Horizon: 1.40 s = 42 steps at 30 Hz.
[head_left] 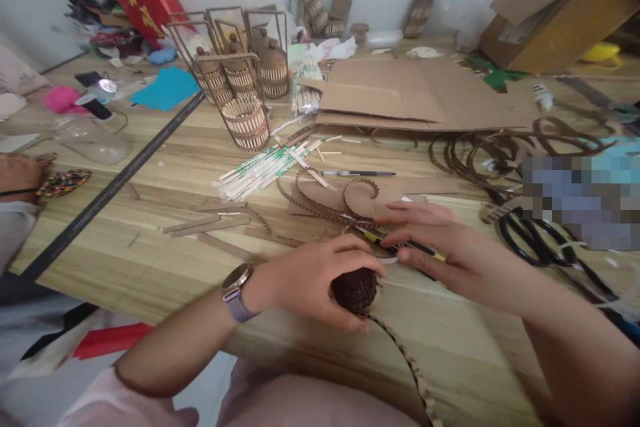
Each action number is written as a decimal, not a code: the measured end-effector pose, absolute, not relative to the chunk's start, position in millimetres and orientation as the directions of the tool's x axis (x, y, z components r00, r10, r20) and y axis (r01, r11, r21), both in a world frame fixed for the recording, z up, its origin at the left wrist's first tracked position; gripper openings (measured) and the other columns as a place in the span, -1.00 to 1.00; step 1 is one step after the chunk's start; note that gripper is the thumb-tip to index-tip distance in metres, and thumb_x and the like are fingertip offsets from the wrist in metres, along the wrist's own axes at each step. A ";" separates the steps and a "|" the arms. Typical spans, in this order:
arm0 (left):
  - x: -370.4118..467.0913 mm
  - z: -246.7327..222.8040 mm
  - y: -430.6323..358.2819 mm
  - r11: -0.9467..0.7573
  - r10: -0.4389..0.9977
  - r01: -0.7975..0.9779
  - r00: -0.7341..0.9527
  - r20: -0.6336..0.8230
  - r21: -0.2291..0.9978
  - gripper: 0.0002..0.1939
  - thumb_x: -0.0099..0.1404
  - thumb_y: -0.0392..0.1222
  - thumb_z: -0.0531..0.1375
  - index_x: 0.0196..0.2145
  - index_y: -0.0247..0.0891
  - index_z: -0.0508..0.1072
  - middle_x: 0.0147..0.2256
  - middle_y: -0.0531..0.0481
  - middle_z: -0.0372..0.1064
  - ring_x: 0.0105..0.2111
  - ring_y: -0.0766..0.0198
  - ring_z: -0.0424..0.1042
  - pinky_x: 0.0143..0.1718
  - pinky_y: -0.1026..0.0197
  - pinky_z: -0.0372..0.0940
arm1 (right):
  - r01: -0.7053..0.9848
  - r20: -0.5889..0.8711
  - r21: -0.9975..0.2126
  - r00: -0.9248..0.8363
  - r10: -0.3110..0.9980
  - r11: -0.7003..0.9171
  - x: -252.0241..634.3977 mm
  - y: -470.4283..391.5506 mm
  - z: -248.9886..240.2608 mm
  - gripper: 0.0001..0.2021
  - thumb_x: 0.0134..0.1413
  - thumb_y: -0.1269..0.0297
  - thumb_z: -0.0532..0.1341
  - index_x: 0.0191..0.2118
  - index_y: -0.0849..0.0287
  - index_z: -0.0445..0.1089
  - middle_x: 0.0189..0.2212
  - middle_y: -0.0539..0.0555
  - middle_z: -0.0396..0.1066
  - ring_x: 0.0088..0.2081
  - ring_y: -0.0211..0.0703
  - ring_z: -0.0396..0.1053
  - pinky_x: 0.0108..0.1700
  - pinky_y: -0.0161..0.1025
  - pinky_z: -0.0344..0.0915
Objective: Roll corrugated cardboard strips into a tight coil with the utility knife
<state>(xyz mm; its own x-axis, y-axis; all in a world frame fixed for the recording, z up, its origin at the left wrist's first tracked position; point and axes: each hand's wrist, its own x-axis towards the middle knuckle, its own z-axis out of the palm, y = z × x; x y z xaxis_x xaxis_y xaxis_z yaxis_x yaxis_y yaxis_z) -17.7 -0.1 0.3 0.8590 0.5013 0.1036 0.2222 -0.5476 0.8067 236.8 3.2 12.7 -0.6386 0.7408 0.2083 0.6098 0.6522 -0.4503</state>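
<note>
My left hand (320, 277), with a watch on its wrist, is closed around a dark brown coil of notched cardboard strip (356, 292). The strip's loose tail (413, 367) runs from the coil over the table's front edge. To the right, my right hand (440, 247) has its fingers stretched out and apart, above a yellow and black utility knife (371, 237). Whether the fingers touch the knife cannot be made out. Beyond the fingertips lies a curled notched cardboard strip (361, 181), near a black pen (357, 173).
Paper-wrapped chopsticks (267, 167) lie mid-table, before small stick-and-cardboard baskets (245, 123) with tall handles. Flat cardboard (380, 90) lies behind. Black-handled scissors (530, 233) and looped brown strips (465, 153) are at right. Another person's arm (17, 180) rests at left.
</note>
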 end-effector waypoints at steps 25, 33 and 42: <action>-20.0 -2.4 -0.2 -0.548 0.548 0.153 0.808 0.215 0.823 -0.43 0.10 0.01 0.41 0.01 -0.26 0.40 -0.01 -0.16 0.36 0.01 0.09 0.37 0.13 0.15 0.24 | 0.860 0.262 -0.447 -0.136 0.956 0.245 235.0 60.3 1.9 -0.63 -0.03 0.14 0.30 -0.06 0.12 0.47 -0.12 0.19 0.51 -0.06 0.20 0.45 -0.11 0.03 0.37; -20.3 6.0 -2.5 -0.537 0.634 0.200 0.737 0.235 0.820 -0.42 0.11 0.04 0.41 0.01 -0.25 0.40 0.01 -0.17 0.35 0.02 0.07 0.38 0.13 0.11 0.26 | 0.793 0.462 -0.406 -0.250 0.851 0.453 231.1 -16.4 6.4 -0.85 0.24 0.17 0.17 -0.19 0.02 0.47 -0.25 0.06 0.58 -0.21 0.01 0.52 -0.16 -0.07 0.38; -18.5 5.9 -6.2 -0.515 0.699 0.271 0.681 0.216 0.813 -0.42 0.13 0.01 0.40 0.05 -0.23 0.39 0.04 -0.15 0.34 0.03 0.10 0.38 0.13 0.14 0.25 | 0.780 0.499 -0.434 -0.208 0.841 0.450 221.2 -24.4 -1.7 -0.91 0.20 0.21 0.21 -0.30 0.03 0.44 -0.37 -0.02 0.57 -0.32 -0.09 0.51 -0.26 -0.16 0.32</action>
<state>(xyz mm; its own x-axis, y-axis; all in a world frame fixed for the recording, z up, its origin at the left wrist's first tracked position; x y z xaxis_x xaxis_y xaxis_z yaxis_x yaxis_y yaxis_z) -18.5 -6.2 5.9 0.6812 0.6994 0.2162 0.2709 -0.5152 0.8132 221.2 -24.4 -1.7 -0.2084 0.8413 0.4988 0.7803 0.4505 -0.4338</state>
